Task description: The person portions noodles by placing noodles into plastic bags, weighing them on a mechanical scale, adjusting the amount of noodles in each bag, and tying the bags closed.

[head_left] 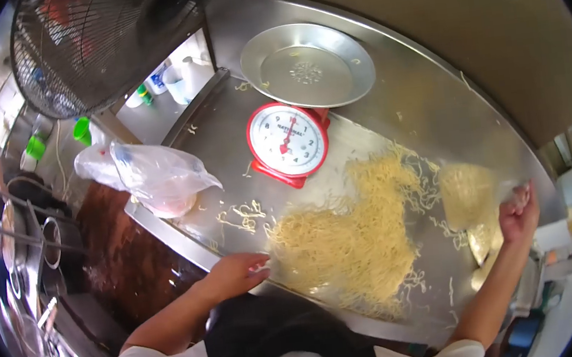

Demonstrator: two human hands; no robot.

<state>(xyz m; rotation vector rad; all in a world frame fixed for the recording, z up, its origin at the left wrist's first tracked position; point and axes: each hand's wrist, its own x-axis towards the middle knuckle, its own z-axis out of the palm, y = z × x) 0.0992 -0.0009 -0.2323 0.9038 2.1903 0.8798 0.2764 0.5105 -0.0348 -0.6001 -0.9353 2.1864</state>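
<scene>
R hand (pixel 520 213) clutched a blurred clear bag of noodles (pixel 468 195) at frame right while L hand (pixel 240 274), grip impossible to tell, was nr the loose noodle pile (pixel 355 241) at lower ctr, below a red scale (pixel 288 140)

Fisheye: black corners, blue fringing, bench (pixel 425 104) edges bowed. Mid-frame bright enough, fairly even. Left edge blown out, strong daylight-like glare there. Fan (pixel 71 55) upper left and wall (pixel 480 32) upper right dim. Glints on wet-looking floor (pixel 119 252). Bag (pixel 467 194) at right motion-blurred. Dial (pixel 287 138) readable, fine print soft.
</scene>
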